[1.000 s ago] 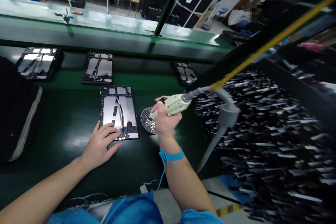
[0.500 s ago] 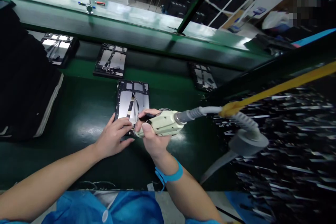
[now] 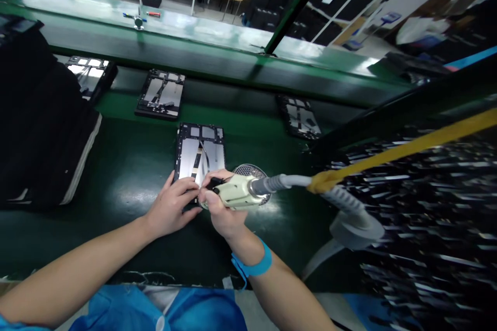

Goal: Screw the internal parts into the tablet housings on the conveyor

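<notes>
An opened tablet (image 3: 190, 154), with silver plates, a black frame and a dark flex cable, lies flat on the green work mat. My left hand (image 3: 171, 207) grips its near left corner, thumb at the near edge and fingers over the frame. In my right hand (image 3: 225, 217) is a pale green electric screwdriver (image 3: 240, 192), held nearly level with its tip toward the tablet's near edge. Fingers hide the tip and the spot it meets. Partly under the screwdriver sits a round perforated metal dish (image 3: 250, 169).
More opened tablets (image 3: 161, 94) lie along the back, another (image 3: 298, 116) to the right. A black cloth-covered stack (image 3: 42, 129) stands left. The screwdriver's grey cable (image 3: 297, 181) hangs from a yellow strap (image 3: 388, 145). Many dark strips (image 3: 427, 217) fill the right side.
The view has shifted slightly. The screwdriver's rear end and cable have swung a little left, showing more of the metal dish. Both hands keep their holds.
</notes>
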Tool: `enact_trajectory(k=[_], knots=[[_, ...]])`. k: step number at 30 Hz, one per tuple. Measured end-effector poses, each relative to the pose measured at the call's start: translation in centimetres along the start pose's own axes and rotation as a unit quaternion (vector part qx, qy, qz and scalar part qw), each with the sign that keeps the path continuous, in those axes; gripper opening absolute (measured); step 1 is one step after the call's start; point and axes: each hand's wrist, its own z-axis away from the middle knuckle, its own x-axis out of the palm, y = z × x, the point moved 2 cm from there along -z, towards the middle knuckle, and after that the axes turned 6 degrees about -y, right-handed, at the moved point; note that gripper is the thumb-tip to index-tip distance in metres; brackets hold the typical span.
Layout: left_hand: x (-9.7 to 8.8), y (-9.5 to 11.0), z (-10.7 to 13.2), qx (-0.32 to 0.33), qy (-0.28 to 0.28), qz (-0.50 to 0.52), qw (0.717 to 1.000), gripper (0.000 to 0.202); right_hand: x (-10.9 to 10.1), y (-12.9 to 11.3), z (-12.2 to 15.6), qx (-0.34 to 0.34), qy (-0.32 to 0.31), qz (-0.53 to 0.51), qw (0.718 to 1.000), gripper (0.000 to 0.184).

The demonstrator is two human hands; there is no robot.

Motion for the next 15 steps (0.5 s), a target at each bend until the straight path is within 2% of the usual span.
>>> enact_trajectory(k=[7, 9, 12, 15], knots=[[0.2, 0.0, 0.4, 0.013, -0.005, -0.030, 0.999, 0.032, -0.1, 0.2, -0.1, -0.020, 0.005, -0.005, 1.000, 0.026], [0.1, -0.6, -0.4, 0.007, -0.013, -0.053, 0.998, 0.032, -0.7, -0.1, -0.2, -0.027, 0.021, -0.015, 0.999, 0.026], [-0.1, -2.9, -4.2, -0.022, -0.025, -0.088, 0.996, 0.028, -1.9, -1.0, -0.5, -0.053, 0.052, -0.040, 0.996, 0.024], [-0.5, -6.4, -10.9, -0.061, -0.017, -0.111, 0.992, 0.028, -3.0, -1.5, -0.7, -0.062, 0.067, -0.034, 0.995, 0.019]])
